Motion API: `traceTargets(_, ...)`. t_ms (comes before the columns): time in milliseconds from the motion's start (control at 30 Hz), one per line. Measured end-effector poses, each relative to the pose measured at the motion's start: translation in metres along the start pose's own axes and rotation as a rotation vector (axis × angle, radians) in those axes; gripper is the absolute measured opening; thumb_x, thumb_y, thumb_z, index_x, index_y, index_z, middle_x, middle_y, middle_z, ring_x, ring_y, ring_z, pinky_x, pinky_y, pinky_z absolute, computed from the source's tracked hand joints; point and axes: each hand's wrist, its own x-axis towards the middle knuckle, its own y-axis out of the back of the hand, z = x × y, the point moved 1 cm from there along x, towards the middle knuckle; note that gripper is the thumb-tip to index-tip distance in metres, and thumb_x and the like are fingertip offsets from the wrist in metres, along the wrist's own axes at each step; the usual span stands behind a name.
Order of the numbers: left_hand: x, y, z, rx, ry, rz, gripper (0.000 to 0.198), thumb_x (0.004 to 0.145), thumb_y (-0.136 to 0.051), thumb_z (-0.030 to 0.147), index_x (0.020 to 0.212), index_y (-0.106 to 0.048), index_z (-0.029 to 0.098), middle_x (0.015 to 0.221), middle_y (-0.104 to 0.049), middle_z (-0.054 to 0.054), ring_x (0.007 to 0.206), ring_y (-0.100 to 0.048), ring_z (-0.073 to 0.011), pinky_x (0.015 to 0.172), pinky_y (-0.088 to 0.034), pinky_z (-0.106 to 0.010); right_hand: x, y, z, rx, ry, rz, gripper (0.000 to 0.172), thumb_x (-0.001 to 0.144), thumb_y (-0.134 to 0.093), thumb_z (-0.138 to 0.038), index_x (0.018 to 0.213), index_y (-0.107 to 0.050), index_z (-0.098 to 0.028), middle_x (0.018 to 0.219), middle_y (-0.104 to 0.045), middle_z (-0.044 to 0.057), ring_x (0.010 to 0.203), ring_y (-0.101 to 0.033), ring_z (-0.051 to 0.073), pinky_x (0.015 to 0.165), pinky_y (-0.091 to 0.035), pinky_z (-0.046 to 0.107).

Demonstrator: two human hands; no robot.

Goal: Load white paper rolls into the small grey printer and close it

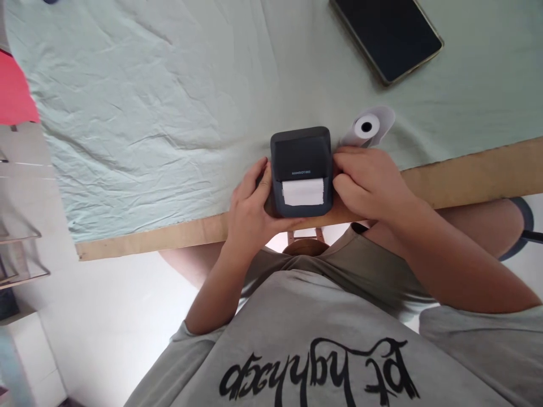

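Observation:
A dark portable thermal printer [302,155] lies at the table's front edge, with a piece of white paper [302,192] showing at its slot. My left hand [253,209] grips its left side, the thumb along the near edge and the fingers against the far-left side. On the other side my right hand [369,180] is closed, its curled fingertips pressed to the printer's right edge. Just beyond that hand lies a white paper roll [365,128] with a dark core and a loose end curling off to the right.
A black tablet [390,34] in a clear-edged case lies at the upper right. Wrinkled pale green cloth [148,102] covers the table, whose bare wooden edge [475,175] runs along the front. Something red [14,90] and a wire rack [19,243] stand at the left.

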Motion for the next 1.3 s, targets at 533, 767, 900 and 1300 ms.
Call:
traceTargets(533,0.000,-0.001,0.003,-0.055,0.038,0.029,0.081,0.105,-0.041,0.078,0.159,-0.048,0.017,0.159,-0.058,-0.019,0.149,-0.055,-0.0349,0.124,-0.042,-0.051,-0.017,0.011,-0.013,0.202,-0.042,0.195,0.031,0.083,-0.064,-0.026,0.080,-0.033,-0.027,0.061,-0.047,-0.007,0.052,-0.042,0.014,0.058,-0.030,0.034)
traceTargets(767,-0.001,-0.004,0.002,-0.029,0.020,0.059,0.080,0.105,-0.040,0.078,0.155,-0.052,0.017,0.154,-0.063,-0.019,0.143,-0.061,-0.0349,0.119,-0.048,-0.049,-0.006,0.026,-0.033,0.206,-0.094,0.258,0.022,0.092,-0.056,-0.026,0.082,-0.037,-0.028,0.070,-0.062,-0.002,0.064,-0.060,0.019,0.068,-0.045,0.036)
traceTargets(900,-0.002,-0.005,0.002,-0.026,0.027,0.061,0.077,0.105,-0.040,0.078,0.155,-0.052,0.020,0.154,-0.063,-0.018,0.143,-0.061,-0.0345,0.118,-0.049,-0.049,-0.002,0.040,-0.042,0.226,-0.091,0.307,0.013,0.093,-0.055,-0.024,0.090,-0.043,-0.028,0.076,-0.070,-0.001,0.071,-0.071,0.022,0.071,-0.049,0.036)
traceTargets(1300,-0.002,-0.006,0.002,-0.019,0.018,0.075,0.081,0.106,-0.040,0.078,0.154,-0.053,0.014,0.154,-0.063,-0.021,0.143,-0.061,-0.0341,0.118,-0.049,-0.048,0.011,0.038,-0.052,-0.109,-0.084,0.086,0.006,0.096,-0.054,-0.025,0.094,-0.058,-0.029,0.082,-0.069,0.003,0.078,-0.063,0.029,0.076,-0.036,0.041)
